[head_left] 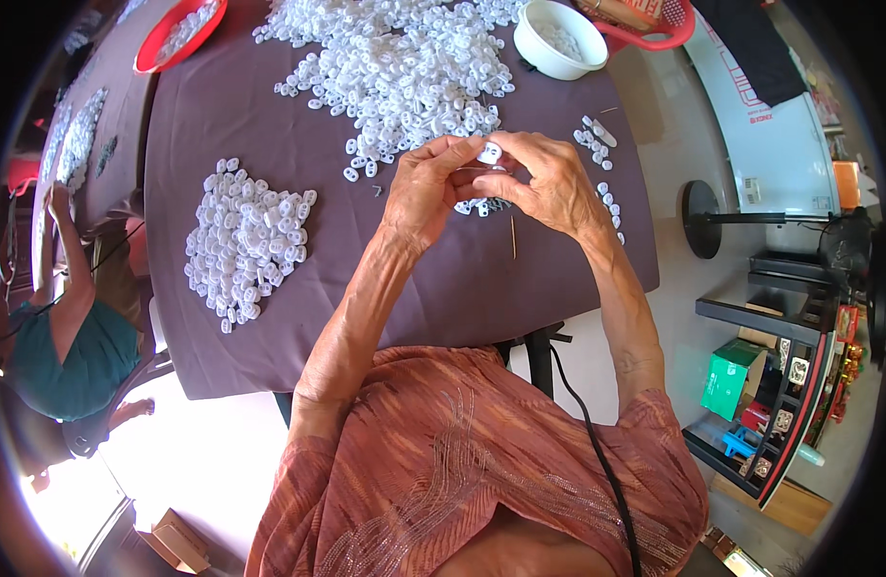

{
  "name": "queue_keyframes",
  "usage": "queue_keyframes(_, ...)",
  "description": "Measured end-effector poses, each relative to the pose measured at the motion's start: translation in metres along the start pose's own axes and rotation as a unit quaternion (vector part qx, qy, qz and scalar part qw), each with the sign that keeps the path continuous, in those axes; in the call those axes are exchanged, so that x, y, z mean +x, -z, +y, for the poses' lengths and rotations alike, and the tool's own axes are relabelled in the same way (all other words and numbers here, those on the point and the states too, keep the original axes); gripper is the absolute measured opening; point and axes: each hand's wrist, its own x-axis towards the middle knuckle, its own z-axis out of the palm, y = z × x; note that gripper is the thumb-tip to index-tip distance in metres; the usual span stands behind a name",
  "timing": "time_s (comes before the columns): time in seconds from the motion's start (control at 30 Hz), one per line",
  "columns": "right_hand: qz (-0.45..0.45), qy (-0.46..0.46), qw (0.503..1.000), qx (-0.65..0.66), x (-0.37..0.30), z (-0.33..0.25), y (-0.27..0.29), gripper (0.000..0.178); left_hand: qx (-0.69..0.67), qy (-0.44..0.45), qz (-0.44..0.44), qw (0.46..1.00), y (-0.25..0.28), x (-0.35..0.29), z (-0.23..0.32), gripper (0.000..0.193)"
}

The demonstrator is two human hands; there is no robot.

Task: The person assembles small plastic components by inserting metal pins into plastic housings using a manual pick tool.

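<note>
Over the table, my two hands meet in front of the large heap. Fingers of my right hand (pixel 550 183) are closed on a small white oval plastic piece (pixel 491 153). My left hand (pixel 426 188) is pinched beside it, thumb close to the piece. A thin pale line runs between the fingertips; what my left fingers grip is unclear. Below the hands, partly hidden, lie more white pieces and small dark parts (pixel 499 204). A thin wooden stick (pixel 514 238) lies nearer me. The large heap of white two-holed pieces (pixel 414 72) spreads beyond my hands.
A smaller pile of white pieces (pixel 246 240) lies at left on the brown tablecloth (pixel 366 264). A white bowl (pixel 561 43), a red basket (pixel 654 34) and a red dish (pixel 178 34) stand at the far side. At far left, a person in a green top (pixel 73 356) works at another table.
</note>
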Motion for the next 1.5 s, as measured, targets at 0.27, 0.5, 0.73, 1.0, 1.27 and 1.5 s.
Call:
queue_keyframes(0.27,0.019,-0.162,0.979,0.12,-0.003,-0.002,-0.003,0.015,0.045,0.006,0.003,0.999,0.004,-0.004,0.0,0.017)
queue_keyframes(0.5,0.005,-0.185,0.97,0.158,-0.008,-0.008,-0.017,0.016,0.084,-0.048,0.015,0.995,0.017,-0.021,-0.004,0.016)
queue_keyframes(0.73,-0.08,-0.216,0.957,0.178,-0.029,0.005,-0.044,0.015,0.525,-0.206,0.268,0.781,0.097,-0.076,0.048,0.02)
queue_keyframes(1.0,-0.114,-0.205,0.959,0.16,-0.029,0.008,-0.057,0.015,0.746,-0.258,0.382,0.481,0.147,-0.11,0.063,0.018)
queue_keyframes(1.27,-0.11,-0.172,0.968,0.144,-0.024,-0.003,-0.056,0.012,0.719,-0.365,0.156,0.57,0.106,-0.038,0.002,0.01)
queue_keyframes(1.5,-0.108,-0.195,0.962,0.158,-0.04,0.003,-0.056,0.012,0.736,-0.337,0.18,0.559,0.112,-0.022,-0.008,0.009)
